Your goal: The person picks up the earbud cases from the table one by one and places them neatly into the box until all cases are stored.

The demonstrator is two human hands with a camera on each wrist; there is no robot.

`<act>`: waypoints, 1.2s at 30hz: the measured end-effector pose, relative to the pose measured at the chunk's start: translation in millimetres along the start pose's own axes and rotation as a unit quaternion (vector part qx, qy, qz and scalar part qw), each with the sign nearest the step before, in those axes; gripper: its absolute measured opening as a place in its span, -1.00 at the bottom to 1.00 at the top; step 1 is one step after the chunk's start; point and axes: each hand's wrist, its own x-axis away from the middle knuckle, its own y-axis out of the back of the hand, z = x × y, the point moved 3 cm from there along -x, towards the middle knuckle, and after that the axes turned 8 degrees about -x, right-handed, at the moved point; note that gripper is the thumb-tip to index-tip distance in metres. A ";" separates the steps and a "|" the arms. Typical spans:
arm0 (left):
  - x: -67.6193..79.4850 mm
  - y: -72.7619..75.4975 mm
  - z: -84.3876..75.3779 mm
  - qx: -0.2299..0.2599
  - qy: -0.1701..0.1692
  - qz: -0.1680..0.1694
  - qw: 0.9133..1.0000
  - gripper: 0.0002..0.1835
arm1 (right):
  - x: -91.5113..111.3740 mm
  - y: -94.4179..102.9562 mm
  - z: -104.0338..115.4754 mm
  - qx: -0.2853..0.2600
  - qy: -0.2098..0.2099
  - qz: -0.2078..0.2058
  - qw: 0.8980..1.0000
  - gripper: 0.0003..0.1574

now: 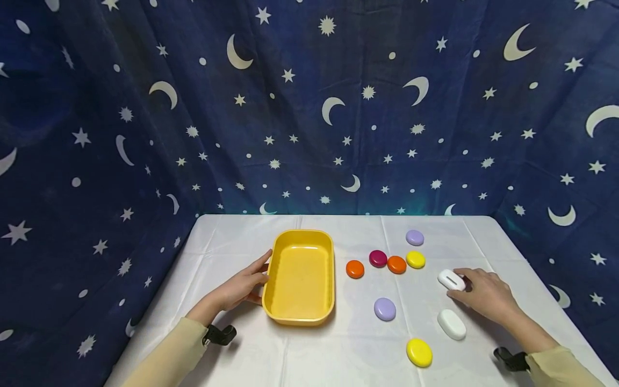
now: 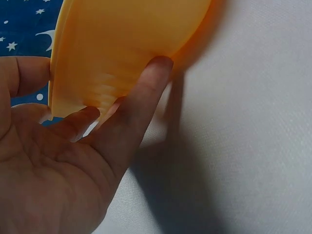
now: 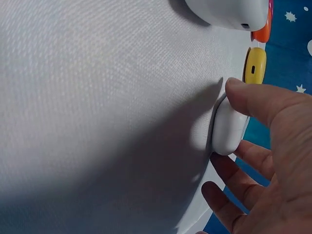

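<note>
A yellow rectangular tub (image 1: 300,320) with rounded corners stands left of the table's middle. At its left wall is my left hand (image 1: 242,284), fingers extended and touching the outside. In the left wrist view, one long finger (image 2: 151,85) reaches along that wall. My right hand (image 1: 486,294) pinches a small white oval case (image 1: 448,279) with a dark slot between thumb and fingers. In the right wrist view, the thumb is at one end of the case (image 3: 228,129) and fingers at the other. A second white oval case (image 1: 452,324) lies just nearer.
Between tub and right hand lie orange (image 1: 355,269), dark red (image 1: 378,258), yellow (image 1: 415,259) and lilac (image 1: 384,309) rounded pieces. Another lilac piece (image 1: 414,237) lies farther back, another yellow one (image 1: 419,352) at the front. A star-patterned curtain (image 1: 309,107) rises behind the white-covered table (image 1: 333,355).
</note>
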 end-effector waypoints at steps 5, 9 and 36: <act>2.7 -0.4 -0.2 0.005 -0.001 -0.003 1.000 -0.20 | -1.2 1.8 -0.9 -0.005 0.005 -0.007 1.000 -0.11; 4.2 -0.8 -0.6 0.008 -0.003 -0.006 1.000 -0.20 | -2.1 2.7 -0.1 -0.011 0.008 -0.007 1.000 -0.12; 0.6 -3.0 0.9 0.027 0.003 -0.006 1.000 -0.19 | -16.6 18.8 56.5 -0.033 0.084 -0.044 0.995 -0.30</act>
